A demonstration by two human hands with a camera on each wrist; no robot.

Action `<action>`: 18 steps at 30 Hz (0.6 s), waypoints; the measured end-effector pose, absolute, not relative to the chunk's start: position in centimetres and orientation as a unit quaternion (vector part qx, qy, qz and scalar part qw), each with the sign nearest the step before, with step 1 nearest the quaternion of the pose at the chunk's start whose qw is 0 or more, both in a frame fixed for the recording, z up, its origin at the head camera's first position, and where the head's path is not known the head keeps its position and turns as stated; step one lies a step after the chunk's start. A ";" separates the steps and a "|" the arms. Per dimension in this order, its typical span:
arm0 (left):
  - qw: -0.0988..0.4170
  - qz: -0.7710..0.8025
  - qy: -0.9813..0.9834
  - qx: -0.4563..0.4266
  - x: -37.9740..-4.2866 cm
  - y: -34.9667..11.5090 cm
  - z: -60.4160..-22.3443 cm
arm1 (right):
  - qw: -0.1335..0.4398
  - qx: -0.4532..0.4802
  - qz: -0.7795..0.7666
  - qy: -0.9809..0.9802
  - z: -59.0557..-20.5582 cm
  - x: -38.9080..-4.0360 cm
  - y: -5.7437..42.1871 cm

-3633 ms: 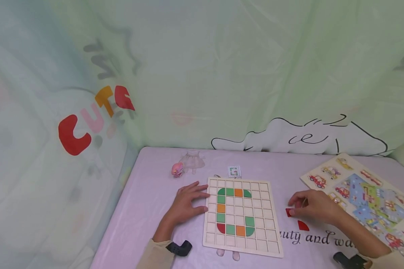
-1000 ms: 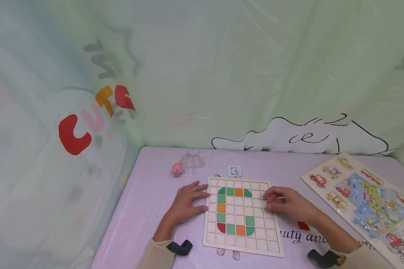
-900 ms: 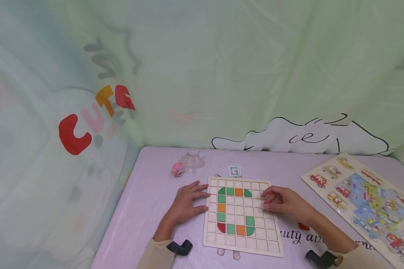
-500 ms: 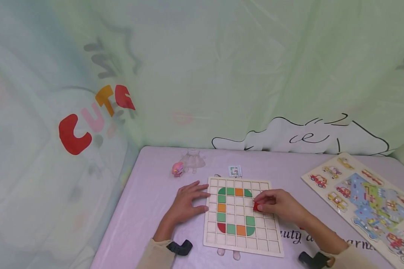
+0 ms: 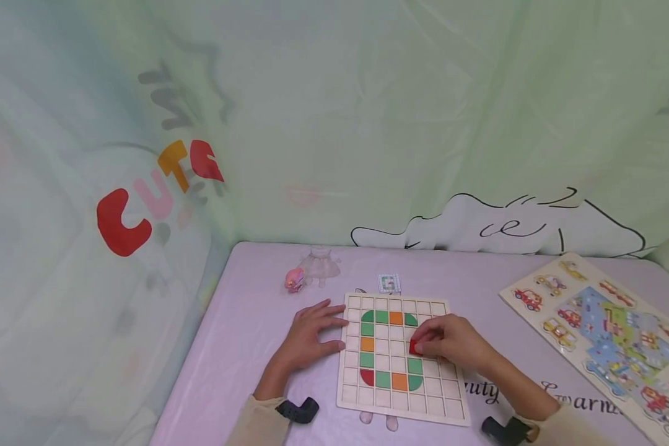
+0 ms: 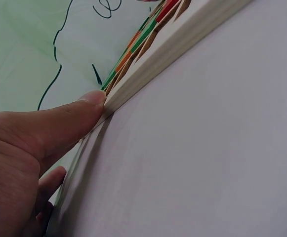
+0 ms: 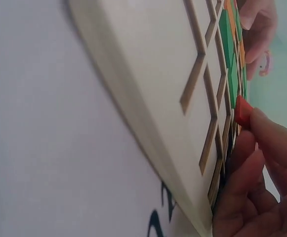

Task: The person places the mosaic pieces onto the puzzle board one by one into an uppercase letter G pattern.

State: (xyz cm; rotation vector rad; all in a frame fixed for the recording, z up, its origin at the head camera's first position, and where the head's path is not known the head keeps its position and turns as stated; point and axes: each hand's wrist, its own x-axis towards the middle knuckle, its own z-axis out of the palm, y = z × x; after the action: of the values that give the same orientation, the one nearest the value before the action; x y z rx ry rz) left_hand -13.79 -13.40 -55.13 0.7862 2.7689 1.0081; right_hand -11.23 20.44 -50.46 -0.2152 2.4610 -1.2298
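Note:
A pale wooden grid board point(image 5: 443, 406) lies on the table with green, orange and red tiles set in some of its cells. My right hand point(image 5: 451, 341) pinches a red tile point(image 5: 414, 347) between thumb and fingers, over the board's right part, just above a green tile point(image 5: 415, 367). In the right wrist view the red tile point(image 7: 242, 112) is tilted at the grid ridges. My left hand point(image 5: 312, 334) rests with spread fingers at the board's left edge; in the left wrist view its thumb point(image 6: 91, 98) touches the board's side.
A small patterned card point(image 5: 389, 284) lies behind the board. A pink figurine point(image 5: 294, 280) stands at the back left. On the right lies a vehicle picture puzzle point(image 5: 557, 297). Curtain-like printed sheets point(image 5: 334, 124) hang behind the table point(image 5: 228, 297).
My right hand picked up a red tile from the table right of the board and moved left with it over the grid. The left hand has stayed at the board's edge.

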 end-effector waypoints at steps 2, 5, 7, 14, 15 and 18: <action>0.046 0.327 0.908 0.258 -13.8 -13.4 -55.2 | 0.183 -0.076 -0.429 0.881 -50.6 -11.2 20.2; 0.042 0.327 0.907 0.261 -13.8 -13.4 -55.2 | 0.174 -0.078 -0.415 0.890 -50.7 -11.2 20.0; 0.042 0.327 0.907 0.261 -13.8 -13.4 -55.2 | 0.171 -0.077 -0.409 0.893 -50.8 -11.2 19.8; 0.045 0.326 0.907 0.261 -13.9 -13.5 -55.3 | 0.165 -0.082 -0.398 0.899 -50.8 -11.3 19.7; 0.048 0.327 0.907 0.260 -13.9 -13.5 -55.3 | 0.164 -0.082 -0.396 0.900 -50.8 -11.3 19.7; 0.049 0.327 0.908 0.259 -14.0 -13.4 -55.4 | 0.163 -0.081 -0.393 0.902 -50.7 -11.3 19.6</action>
State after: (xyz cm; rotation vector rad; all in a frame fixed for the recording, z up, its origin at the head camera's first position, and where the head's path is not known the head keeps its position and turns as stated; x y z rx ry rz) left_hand -13.96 -13.44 -55.41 0.7882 2.7659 0.9960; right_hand -11.29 19.55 -50.69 -0.2307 2.5717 -1.1203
